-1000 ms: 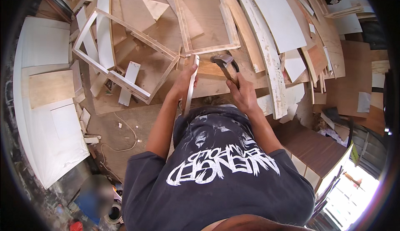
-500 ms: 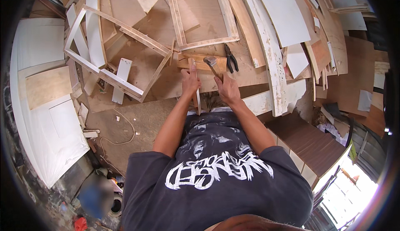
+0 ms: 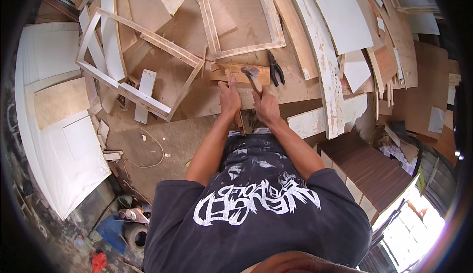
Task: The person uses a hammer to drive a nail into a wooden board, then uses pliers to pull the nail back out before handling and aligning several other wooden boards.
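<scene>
Hands both closed: my left hand (image 3: 229, 98) grasps a narrow wood strip (image 3: 240, 121) held upright-ish before me, my right hand (image 3: 267, 107) a hammer (image 3: 251, 72) by its handle. Just beyond lies a short board (image 3: 237, 73) on the worktable (image 3: 298, 90), pliers (image 3: 277, 69) right of it. Wooden frames (image 3: 172, 47) stand far and left. Nearest, jagged white lettering (image 3: 256, 206) crosses my dark shirt (image 3: 261, 243).

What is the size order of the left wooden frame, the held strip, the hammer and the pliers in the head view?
1. Left wooden frame
2. Held strip
3. Hammer and pliers: unsure; right hand partly covers the hammer.
</scene>
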Available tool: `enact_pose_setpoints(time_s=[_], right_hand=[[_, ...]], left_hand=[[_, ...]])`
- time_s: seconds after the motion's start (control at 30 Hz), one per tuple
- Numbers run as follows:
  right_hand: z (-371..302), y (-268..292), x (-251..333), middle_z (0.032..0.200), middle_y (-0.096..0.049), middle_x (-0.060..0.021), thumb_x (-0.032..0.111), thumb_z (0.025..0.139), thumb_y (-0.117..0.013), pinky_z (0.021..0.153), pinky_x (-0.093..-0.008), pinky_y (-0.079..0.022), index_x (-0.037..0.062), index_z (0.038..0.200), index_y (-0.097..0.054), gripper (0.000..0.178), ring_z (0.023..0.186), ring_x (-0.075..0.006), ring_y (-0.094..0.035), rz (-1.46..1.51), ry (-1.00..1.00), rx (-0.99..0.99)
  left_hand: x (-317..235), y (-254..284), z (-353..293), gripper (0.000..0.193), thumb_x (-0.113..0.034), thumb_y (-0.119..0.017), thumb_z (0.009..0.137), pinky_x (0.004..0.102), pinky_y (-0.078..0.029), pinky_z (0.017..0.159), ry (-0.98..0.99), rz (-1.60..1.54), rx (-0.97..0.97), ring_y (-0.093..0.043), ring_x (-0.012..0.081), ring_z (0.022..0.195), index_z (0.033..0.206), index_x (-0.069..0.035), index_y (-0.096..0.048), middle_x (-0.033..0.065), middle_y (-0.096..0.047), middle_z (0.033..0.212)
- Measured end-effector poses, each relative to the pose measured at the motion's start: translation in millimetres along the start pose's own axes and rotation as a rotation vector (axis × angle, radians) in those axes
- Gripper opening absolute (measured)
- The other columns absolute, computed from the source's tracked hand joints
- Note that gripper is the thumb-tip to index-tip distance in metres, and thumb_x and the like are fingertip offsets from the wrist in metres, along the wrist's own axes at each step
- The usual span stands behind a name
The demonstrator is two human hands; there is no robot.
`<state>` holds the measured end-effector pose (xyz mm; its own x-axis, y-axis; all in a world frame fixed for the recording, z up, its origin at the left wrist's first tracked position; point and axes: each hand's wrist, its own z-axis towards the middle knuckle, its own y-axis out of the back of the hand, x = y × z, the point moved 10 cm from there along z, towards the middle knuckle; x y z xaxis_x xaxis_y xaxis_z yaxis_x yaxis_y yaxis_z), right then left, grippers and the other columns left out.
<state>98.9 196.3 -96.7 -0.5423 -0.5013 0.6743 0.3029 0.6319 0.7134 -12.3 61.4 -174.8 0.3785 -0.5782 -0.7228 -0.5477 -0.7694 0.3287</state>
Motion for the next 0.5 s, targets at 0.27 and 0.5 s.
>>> enact_pose_setpoints(time_s=[0.27,0.5], right_hand=[[3,4,3,0.077,-0.066,-0.0315,0.026,0.1,-0.06,0.063,-0.0603,-0.048,-0.0024,0.116,-0.054,0.033,0.073,-0.0535,-0.063,0.178,-0.001,-0.019],[0,-3,-3,0.079,-0.066,-0.0319,0.028,0.1,-0.062,0.064,-0.0605,-0.049,-0.0008,0.109,-0.054,0.031,0.075,-0.0534,-0.063,0.163,-0.024,-0.004]], left_hand=[[5,-1,4,0.05,-0.049,-0.041,0.106,0.0613,-0.041,0.087,-0.047,0.062,-0.058,-0.058,0.0606,0.099,0.113,0.001,-0.038,0.0408,-0.062,0.1],[-2,-4,0,0.049,-0.048,-0.043,0.106,0.0615,-0.043,0.082,-0.085,0.048,-0.053,-0.058,0.0609,0.096,0.111,0.0,-0.04,0.04,-0.062,0.097]])
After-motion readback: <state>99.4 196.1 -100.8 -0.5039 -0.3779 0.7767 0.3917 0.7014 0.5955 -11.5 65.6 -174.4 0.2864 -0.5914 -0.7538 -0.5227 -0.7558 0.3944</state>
